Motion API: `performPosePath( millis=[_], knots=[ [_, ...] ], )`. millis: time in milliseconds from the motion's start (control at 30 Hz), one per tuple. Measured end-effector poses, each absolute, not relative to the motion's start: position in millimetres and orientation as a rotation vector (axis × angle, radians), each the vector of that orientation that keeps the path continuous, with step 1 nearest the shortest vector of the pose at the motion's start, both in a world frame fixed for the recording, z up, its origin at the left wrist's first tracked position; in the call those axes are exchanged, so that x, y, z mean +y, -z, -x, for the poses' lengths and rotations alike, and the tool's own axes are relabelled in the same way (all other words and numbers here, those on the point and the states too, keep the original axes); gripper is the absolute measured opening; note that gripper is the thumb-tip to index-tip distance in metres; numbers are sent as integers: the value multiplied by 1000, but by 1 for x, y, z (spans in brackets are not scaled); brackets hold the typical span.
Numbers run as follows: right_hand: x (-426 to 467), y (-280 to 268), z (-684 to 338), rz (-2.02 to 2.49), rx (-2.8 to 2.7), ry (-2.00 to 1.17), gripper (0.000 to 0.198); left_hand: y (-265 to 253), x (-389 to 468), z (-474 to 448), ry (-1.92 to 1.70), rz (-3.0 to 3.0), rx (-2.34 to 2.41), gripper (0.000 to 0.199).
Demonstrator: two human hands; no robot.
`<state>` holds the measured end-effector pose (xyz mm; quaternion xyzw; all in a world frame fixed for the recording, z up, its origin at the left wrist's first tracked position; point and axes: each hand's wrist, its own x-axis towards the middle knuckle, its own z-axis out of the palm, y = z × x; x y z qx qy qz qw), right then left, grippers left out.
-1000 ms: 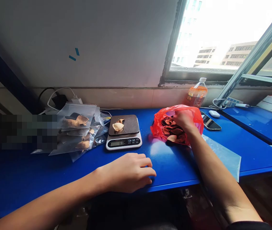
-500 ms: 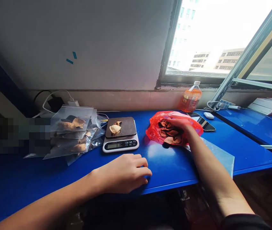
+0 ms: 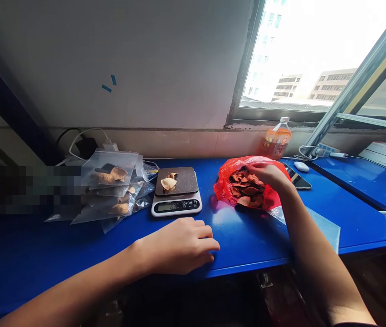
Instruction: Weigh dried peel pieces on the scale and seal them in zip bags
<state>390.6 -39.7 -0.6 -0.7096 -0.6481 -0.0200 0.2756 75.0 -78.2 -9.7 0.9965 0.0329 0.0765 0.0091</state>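
My left hand (image 3: pixel 189 245) rests on the blue table's front part, fingers slightly bent and apart, holding nothing. Just beyond it stands a white digital scale (image 3: pixel 197 206), its display reading about 63 or 6.3. Two curved dried pieces, like peel or shell (image 3: pixel 168 183), lie on the dark weighing plate. To the right, a red plastic bag (image 3: pixel 225 188) lies with its mouth open, full of similar brown dried pieces (image 3: pixel 247 190). My right hand (image 3: pixel 269 175) reaches over the bag's far right rim; its fingertips are among the pieces and hidden.
Several clear zip bags (image 3: pixel 111 193) with dried pieces are piled left of the scale. A clear plastic sheet or bag (image 3: pixel 322 227) lies under my right forearm. Behind the red bag are an orange drink bottle (image 3: pixel 277 138), a phone (image 3: pixel 300 180) and a white earphone case (image 3: pixel 301 166).
My right hand has shifted slightly within the red bag's mouth, and more of the dried pieces show. The left hand stays in place. The whole view has swung slightly left.
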Motion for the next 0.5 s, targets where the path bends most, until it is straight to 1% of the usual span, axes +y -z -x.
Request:
performPosePath(
  millis=[133,200,400,500],
  knots=[
    [-60,-16,-359,1470,-2091,-356,20,9,-81,-74,-211,-3131,100,12],
    [-69,-21,-341,1343,-2139,-472,19,10,-84,-74,-212,-3134,76,12],
    [-68,-9,-308,1208,-2024,-593,16,11,-91,-75,-218,-3140,24,12],
    [-62,3,-298,1199,-1984,-586,19,9,-92,-74,-202,-3145,39,12]
  ],
)
